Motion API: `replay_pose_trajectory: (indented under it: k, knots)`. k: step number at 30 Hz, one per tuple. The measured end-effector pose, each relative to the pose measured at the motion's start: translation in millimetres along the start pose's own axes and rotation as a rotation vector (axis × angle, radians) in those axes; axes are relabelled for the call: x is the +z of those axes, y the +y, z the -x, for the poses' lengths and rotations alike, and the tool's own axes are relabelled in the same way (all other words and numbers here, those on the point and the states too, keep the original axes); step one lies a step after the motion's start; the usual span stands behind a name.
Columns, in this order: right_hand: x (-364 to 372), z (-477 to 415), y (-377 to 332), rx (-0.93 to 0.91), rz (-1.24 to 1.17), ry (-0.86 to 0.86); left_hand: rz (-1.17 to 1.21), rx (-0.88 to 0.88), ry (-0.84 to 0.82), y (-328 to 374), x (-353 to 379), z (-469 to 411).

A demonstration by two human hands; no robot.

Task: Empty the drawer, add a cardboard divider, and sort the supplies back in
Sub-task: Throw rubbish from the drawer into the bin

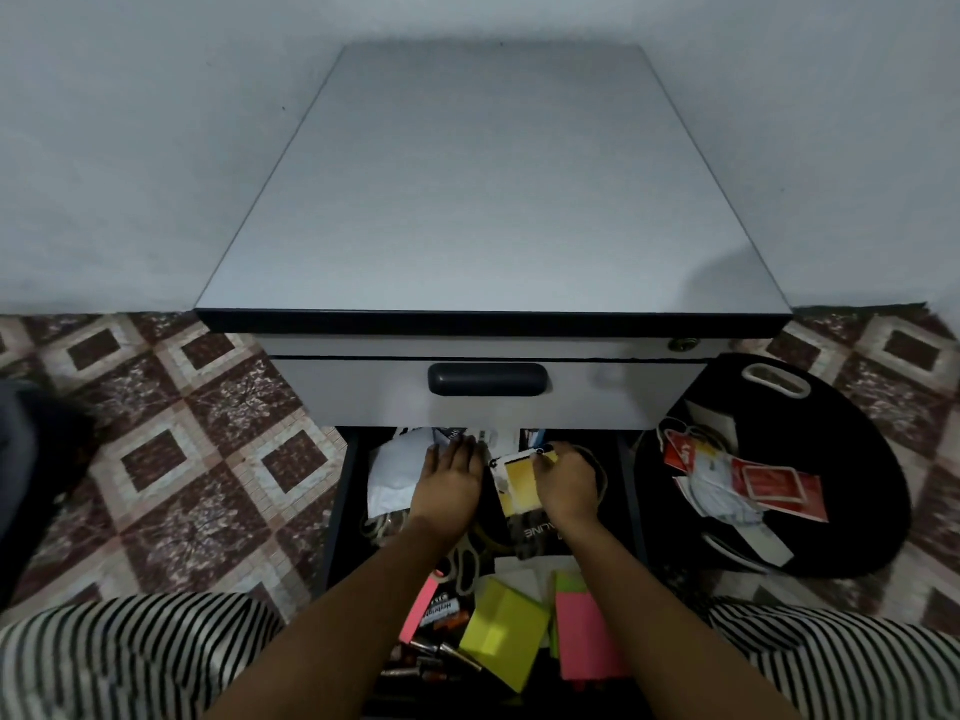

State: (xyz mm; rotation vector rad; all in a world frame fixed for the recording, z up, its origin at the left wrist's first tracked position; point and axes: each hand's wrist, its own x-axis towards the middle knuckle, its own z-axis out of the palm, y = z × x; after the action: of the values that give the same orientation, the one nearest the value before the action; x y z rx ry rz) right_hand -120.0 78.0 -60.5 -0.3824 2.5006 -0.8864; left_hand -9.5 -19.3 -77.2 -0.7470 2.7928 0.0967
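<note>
The lower drawer (347, 491) of a grey cabinet is pulled out and full of supplies. My left hand (451, 478) lies flat, fingers straight, on white papers (394, 467) at the drawer's back. My right hand (565, 483) pinches a yellow card (519, 480) with its fingers curled over the card's top edge. Nearer me lie scissors (465, 561), yellow sticky notes (501, 631), pink sticky notes (584, 631), a marker pack and loose batteries (434, 665). A dark booklet (535, 535) lies under the yellow card.
The shut upper drawer with a dark handle (487, 379) overhangs the back of the open one. A black bag (831, 459) on the patterned tile floor at the right holds red packets (769, 485) and white papers. My striped knees frame the drawer.
</note>
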Motion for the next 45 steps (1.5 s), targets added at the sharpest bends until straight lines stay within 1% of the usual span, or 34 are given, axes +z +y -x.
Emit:
replay_pose_trajectory:
  k: [3, 5, 6, 8, 10, 12, 15, 17, 18, 19, 21, 23, 26, 27, 28, 30, 31, 33, 34, 35, 37, 38, 40, 42, 45]
  knots:
    - [-3.6, -3.3, 8.9, 0.143, -0.247, -0.023, -0.003, 0.069, 0.084, -1.8, -0.1, 13.1]
    - [-6.9, 2.3, 13.5, 0.272, -0.436, -0.051, -0.009, 0.120, 0.091, 0.6, -3.3, 27.7]
    - [-8.2, 4.8, 16.6, 0.330, -0.492, -0.062, -0.002, 0.150, 0.094, 3.0, -1.6, 33.9]
    - [-10.2, 9.0, 24.2, 0.412, -0.570, -0.073, 0.042, 0.239, 0.174, 6.9, 6.7, 45.8]
    - [-12.1, 14.4, 31.1, 0.476, -0.625, -0.091, 0.025, 0.333, 0.160, 10.0, 12.7, 59.6]
    - [-12.1, 18.1, 38.4, 0.523, -0.644, -0.136, -0.050, 0.424, 0.107, 12.5, 17.7, 73.3]
    - [-11.4, 24.3, 49.9, 0.586, -0.641, -0.227, -0.134, 0.513, 0.149, 16.2, 21.2, 87.5]
    - [-11.1, 28.6, 58.5, 0.617, -0.655, -0.276, -0.089, 0.572, 0.241, 17.7, 25.4, 92.9]
    - [-11.4, 31.0, 62.0, 0.626, -0.676, -0.299, -0.048, 0.593, 0.257, 18.5, 27.9, 94.3]
    - [-12.8, 34.5, 63.9, 0.635, -0.705, -0.327, 0.004, 0.576, 0.223, 20.8, 26.9, 96.0]
    - [-18.5, 42.4, 65.8, 0.631, -0.795, -0.378, 0.073, 0.520, 0.187, 24.6, 19.9, 100.5]
    - [-23.0, 47.8, 68.5, 0.618, -0.852, -0.426, 0.024, 0.461, 0.198, 26.6, 11.8, 102.5]
    - [-24.0, 55.0, 71.6, 0.597, -0.890, -0.475, 0.201, 0.440, 0.167, 26.2, 8.1, 109.5]
    - [-22.4, 55.8, 74.0, 0.593, -0.899, -0.484, 0.194, 0.479, 0.098, 25.1, 12.6, 111.5]
    - [-21.6, 57.9, 74.4, 0.594, -0.909, -0.499, 0.193, 0.524, 0.090, 22.4, 17.0, 113.4]
    - [-20.0, 60.4, 75.0, 0.591, -0.930, -0.541, 0.179, 0.625, 0.149, 23.3, 23.5, 114.3]
    - [-20.5, 60.6, 74.2, 0.589, -0.949, -0.565, 0.184, 0.655, 0.144, 25.9, 19.2, 116.0]
    - [-19.3, 56.1, 75.6, 0.572, -0.993, -0.613, 0.174, 0.694, 0.193, 28.3, 10.7, 116.7]
    - [-20.2, 55.7, 74.0, 0.561, -0.994, -0.627, 0.160, 0.762, 0.276, 28.3, 11.4, 114.2]
    - [-20.0, 55.1, 73.2, 0.550, -0.994, -0.637, 0.142, 0.791, 0.307, 28.3, 10.1, 113.6]
    - [-19.7, 56.2, 72.8, 0.541, -1.024, -0.646, 0.131, 0.827, 0.319, 28.5, 9.0, 113.6]
    - [-19.0, 57.1, 72.7, 0.532, -1.044, -0.645, 0.131, 0.843, 0.362, 26.6, 12.5, 111.6]
    - [-18.5, 58.3, 71.6, 0.500, -1.107, -0.624, 0.086, 0.814, 0.462, 25.6, 7.0, 110.1]
    - [-19.7, 57.9, 71.1, 0.436, -1.131, -0.603, 0.074, 0.838, 0.519, 23.6, 3.2, 109.7]
    - [-25.1, 58.4, 71.7, 0.374, -1.149, -0.533, -0.020, 0.828, 0.609, 18.2, 2.3, 109.3]
